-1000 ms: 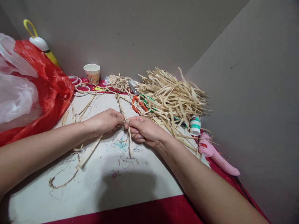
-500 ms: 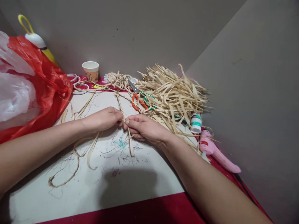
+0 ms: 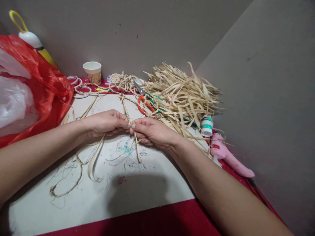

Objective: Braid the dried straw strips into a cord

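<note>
A thin plait of pale dried leaf strips (image 3: 126, 109) runs from the back of the white board (image 3: 137, 193) toward me. My left hand (image 3: 104, 122) and my right hand (image 3: 150, 131) meet at its near end, both with fingers pinched on the strips. Loose strip ends (image 3: 94, 160) hang down from my left hand and curl on the board. Another short strip (image 3: 137, 150) trails from below my right hand.
A heap of dried strips (image 3: 182, 95) lies at the back right, with orange-handled scissors (image 3: 144, 101) beside it. A small bottle (image 3: 206, 125) and a pink glue gun (image 3: 228, 157) sit at right. A red plastic bag (image 3: 41, 88), a paper cup (image 3: 92, 72) and white rings (image 3: 76, 83) stand at left.
Both hands have stayed at the plait's end, working the strips. The loose strip under my left hand has swung and curled into a loop on the board. The view has shifted slightly.
</note>
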A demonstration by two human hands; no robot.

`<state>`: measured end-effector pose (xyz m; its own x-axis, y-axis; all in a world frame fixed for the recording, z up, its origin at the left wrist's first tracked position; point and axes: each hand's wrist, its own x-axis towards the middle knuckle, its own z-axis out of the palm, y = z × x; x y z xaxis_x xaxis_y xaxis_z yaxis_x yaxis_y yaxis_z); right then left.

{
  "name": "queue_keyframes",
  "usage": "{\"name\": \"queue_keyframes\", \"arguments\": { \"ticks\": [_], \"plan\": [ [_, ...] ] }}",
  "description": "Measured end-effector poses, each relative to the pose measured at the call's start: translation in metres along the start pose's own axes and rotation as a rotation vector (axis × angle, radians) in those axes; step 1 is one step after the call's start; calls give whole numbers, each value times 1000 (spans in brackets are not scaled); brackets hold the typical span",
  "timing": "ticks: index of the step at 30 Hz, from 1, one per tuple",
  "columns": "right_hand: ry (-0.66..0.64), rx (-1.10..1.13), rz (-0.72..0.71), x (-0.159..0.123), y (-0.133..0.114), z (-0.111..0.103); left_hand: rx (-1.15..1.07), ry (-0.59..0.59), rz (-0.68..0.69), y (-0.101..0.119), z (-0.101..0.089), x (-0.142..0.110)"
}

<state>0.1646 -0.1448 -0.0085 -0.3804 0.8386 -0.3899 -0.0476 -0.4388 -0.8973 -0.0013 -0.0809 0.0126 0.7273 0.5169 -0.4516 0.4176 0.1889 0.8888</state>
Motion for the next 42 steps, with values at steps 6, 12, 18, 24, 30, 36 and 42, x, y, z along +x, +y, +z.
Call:
{"name": "queue_keyframes", "arguments": {
  "ticks": [6,12,18,24,30,36,42],
  "plan": [
    [20,-120,-65,-2,-1,1,-107,19,-87,-1,-2,4],
    [117,-530,-165,-3,-3,0,-77,32,-51,-5,0,6],
    [188,-815,-257,-5,-6,2,-2,128,-8,-7,6,6],
    [329,-921,-296,-6,-6,1,66,170,42,-8,9,5],
    [293,-528,-84,-11,-12,9,77,179,90,-8,13,2],
    [331,-238,25,-11,-8,27,42,199,121,-10,16,3],
    [494,-723,-211,-14,4,31,-71,201,88,-10,16,4]
  ]
}}
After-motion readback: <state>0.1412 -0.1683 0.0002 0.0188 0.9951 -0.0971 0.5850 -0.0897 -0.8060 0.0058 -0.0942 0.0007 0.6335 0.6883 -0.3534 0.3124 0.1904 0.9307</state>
